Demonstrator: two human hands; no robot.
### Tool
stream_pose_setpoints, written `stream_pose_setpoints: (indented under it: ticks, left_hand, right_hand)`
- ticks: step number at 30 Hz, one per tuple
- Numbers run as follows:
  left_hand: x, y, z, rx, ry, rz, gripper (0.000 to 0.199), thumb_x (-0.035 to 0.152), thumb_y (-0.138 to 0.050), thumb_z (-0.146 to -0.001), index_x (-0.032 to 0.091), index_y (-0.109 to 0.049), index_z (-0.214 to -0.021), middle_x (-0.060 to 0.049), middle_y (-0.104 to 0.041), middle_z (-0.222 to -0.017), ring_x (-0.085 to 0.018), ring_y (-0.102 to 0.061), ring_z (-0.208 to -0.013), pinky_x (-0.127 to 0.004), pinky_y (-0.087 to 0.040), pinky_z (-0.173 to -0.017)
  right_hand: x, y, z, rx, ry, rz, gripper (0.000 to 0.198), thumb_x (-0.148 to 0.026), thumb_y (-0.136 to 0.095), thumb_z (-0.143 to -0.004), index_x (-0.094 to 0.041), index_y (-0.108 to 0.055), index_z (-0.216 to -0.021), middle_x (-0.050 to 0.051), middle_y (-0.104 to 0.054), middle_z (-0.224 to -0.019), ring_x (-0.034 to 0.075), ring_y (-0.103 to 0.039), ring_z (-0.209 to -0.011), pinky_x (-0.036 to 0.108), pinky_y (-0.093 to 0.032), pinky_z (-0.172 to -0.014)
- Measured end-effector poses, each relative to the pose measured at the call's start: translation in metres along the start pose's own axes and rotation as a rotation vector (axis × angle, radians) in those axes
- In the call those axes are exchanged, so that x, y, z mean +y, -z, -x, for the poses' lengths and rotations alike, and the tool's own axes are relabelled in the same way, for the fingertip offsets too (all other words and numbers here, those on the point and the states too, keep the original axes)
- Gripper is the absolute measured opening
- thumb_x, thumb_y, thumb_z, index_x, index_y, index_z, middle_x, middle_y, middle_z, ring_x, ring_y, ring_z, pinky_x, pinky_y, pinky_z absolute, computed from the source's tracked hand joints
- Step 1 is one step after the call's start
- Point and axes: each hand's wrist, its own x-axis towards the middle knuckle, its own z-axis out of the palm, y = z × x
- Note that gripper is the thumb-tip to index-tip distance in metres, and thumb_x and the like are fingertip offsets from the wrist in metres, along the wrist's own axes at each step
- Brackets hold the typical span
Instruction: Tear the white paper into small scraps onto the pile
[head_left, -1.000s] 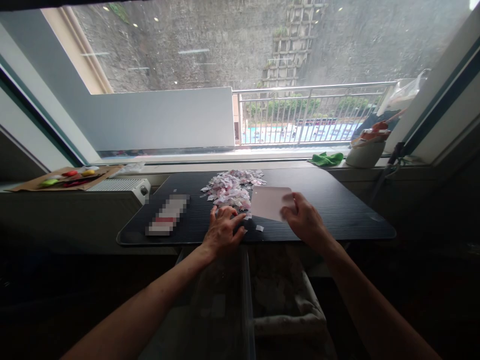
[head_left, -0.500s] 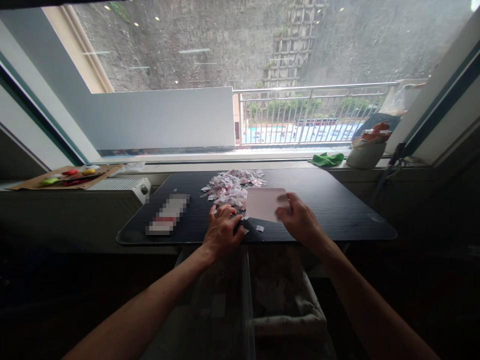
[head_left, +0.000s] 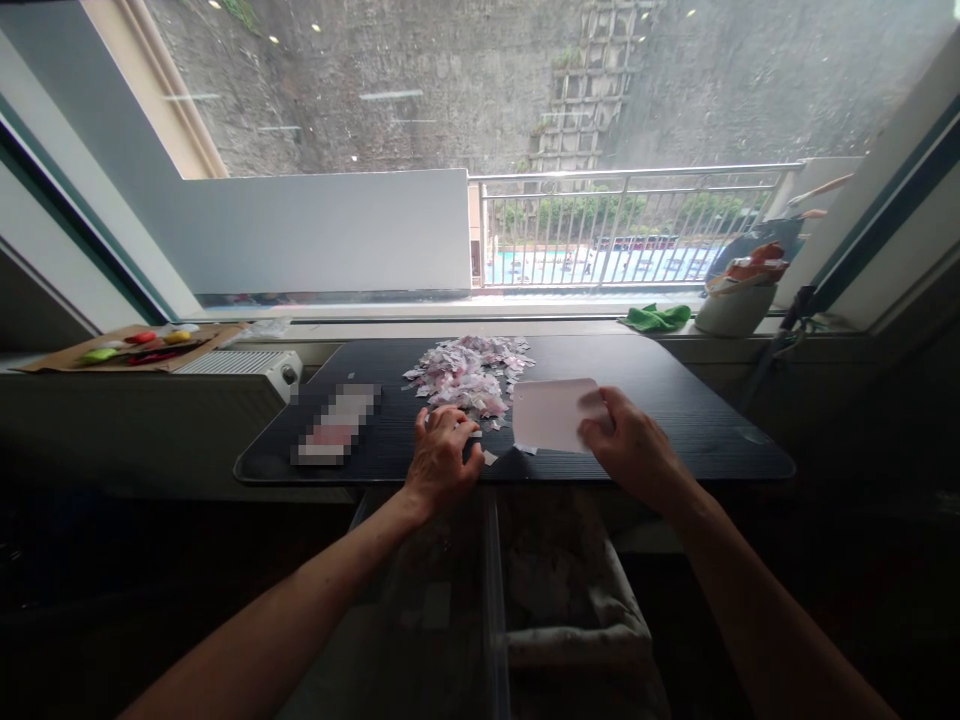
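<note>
Here's my right hand [head_left: 634, 438], closed on the right edge of a pale pink card [head_left: 551, 412], thumb nearest me. The card lies just right of the big pile of paper scraps [head_left: 469, 375], over the middle of the dark bench [head_left: 660, 390], one white scrap [head_left: 527, 450] peeking out along its lower edge! Over to my left hand [head_left: 444, 452]: fingers curved at the near side of the pile, thumb standing well apart from them; whether a scrap sits under those fingertips, I cannot tell. A loose scrap [head_left: 490, 458] lies just beside that thumb. Farther left on the bench, a pixelated object [head_left: 337, 425], too masked to name. And up on the sill, a crumpled green cloth [head_left: 655, 318] beside a white pot [head_left: 736, 310].
</note>
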Motion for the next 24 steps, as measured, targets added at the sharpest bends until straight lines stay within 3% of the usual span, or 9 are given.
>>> stream_pose_setpoints:
  ticks: [3,7,10,17,24]
  left_hand:
    - [-0.003,-0.001,-0.002,0.050,0.065,0.060,0.021,0.017,-0.047,-0.077,0.020,-0.060,-0.093,-0.009,-0.061,-0.100,-0.027,-0.050,-0.107,-0.053,-0.029,-0.103]
    - [-0.006,-0.002,-0.003,0.085,0.122,0.098,0.022,0.015,-0.045,-0.075,0.020,-0.059,-0.091,-0.007,-0.061,-0.098,-0.026,-0.051,-0.103,-0.048,-0.035,-0.098]
    - [-0.006,-0.002,-0.003,0.080,0.128,0.094,0.020,0.016,-0.046,-0.074,0.019,-0.059,-0.089,-0.007,-0.061,-0.096,-0.025,-0.052,-0.103,-0.046,-0.034,-0.098]
    - [-0.004,-0.002,-0.003,0.074,0.111,0.096,0.020,0.014,-0.046,-0.073,0.019,-0.058,-0.088,-0.007,-0.061,-0.093,-0.025,-0.052,-0.100,-0.045,-0.034,-0.098]
    - [-0.004,-0.001,-0.003,0.087,0.101,0.096,0.018,0.014,-0.047,-0.073,0.020,-0.058,-0.086,-0.006,-0.061,-0.092,-0.024,-0.052,-0.100,-0.044,-0.034,-0.096]
  right_hand:
    - [0.000,-0.001,0.001,0.004,-0.025,-0.040,0.024,-0.027,-0.051,-0.075,-0.023,-0.056,-0.098,0.003,-0.063,-0.075,0.019,-0.057,-0.065,0.028,-0.040,-0.061]
    - [-0.003,-0.013,0.001,-0.122,0.037,-0.217,0.024,-0.027,-0.049,-0.076,-0.022,-0.054,-0.098,0.001,-0.062,-0.075,0.016,-0.057,-0.063,0.025,-0.041,-0.058]
    - [-0.005,-0.016,0.002,-0.166,0.047,-0.179,0.027,-0.026,-0.048,-0.076,-0.021,-0.055,-0.101,0.001,-0.063,-0.076,0.016,-0.056,-0.064,0.026,-0.041,-0.059]
    - [0.011,0.013,0.003,-0.023,-0.052,0.031,0.027,-0.030,-0.050,-0.076,-0.022,-0.057,-0.100,0.004,-0.065,-0.077,0.019,-0.058,-0.067,0.028,-0.041,-0.062]
    - [0.010,-0.009,-0.014,0.025,-0.064,-0.043,0.026,-0.032,-0.050,-0.077,-0.022,-0.054,-0.100,0.004,-0.064,-0.077,0.019,-0.058,-0.066,0.029,-0.041,-0.061]
